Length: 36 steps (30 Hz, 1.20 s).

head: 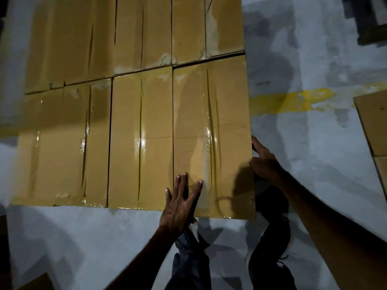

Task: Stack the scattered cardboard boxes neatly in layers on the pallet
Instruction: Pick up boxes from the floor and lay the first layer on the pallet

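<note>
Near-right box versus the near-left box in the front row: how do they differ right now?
The near-right box has both hands on it: left hand flat on top, right hand against its right side. The near-left box is untouched. The near-right box's front edge sits slightly closer to the camera than the near-left box's. Both are brown, taped, and lie lengthwise.

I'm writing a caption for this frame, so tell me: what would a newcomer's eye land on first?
First, the layer of taped cardboard boxes filling the upper left, packed edge to edge in two rows. Next, the hands on the near right box: the left hand spread flat on its top, the right hand against its right edge. A yellow floor stripe runs off to the right.
</note>
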{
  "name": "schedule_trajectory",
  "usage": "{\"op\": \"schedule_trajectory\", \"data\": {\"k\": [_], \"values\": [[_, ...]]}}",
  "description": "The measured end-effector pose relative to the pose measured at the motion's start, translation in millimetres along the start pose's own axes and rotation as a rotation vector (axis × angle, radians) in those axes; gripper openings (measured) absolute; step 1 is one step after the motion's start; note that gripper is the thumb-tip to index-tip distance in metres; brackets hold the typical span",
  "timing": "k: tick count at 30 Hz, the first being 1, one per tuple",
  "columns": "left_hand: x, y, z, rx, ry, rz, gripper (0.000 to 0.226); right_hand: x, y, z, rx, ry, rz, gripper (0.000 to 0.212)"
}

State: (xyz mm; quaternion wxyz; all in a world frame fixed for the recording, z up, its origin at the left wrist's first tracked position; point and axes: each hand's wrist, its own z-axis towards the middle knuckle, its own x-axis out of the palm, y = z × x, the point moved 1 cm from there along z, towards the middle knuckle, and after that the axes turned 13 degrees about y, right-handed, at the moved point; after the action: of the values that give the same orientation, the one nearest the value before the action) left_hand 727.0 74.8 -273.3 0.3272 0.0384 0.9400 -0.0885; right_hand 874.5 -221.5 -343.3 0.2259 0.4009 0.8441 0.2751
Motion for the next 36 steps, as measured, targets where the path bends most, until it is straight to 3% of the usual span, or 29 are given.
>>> {"op": "schedule_trajectory", "data": {"k": [21, 27, 36], "values": [[-11, 0, -2, 0.001, 0.117, -0.012, 0.135, 0, 6, -7, -0.037, -0.078, -0.019, 0.087], [-8, -3, 1, -0.018, 0.078, 0.005, 0.119, -1, 8, -11, -0.044, -0.096, -0.029, 0.088], [-7, 3, 2, -0.005, 0.104, 0.093, 0.115, 0, 15, -18, -0.084, -0.106, -0.013, 0.087]]}}
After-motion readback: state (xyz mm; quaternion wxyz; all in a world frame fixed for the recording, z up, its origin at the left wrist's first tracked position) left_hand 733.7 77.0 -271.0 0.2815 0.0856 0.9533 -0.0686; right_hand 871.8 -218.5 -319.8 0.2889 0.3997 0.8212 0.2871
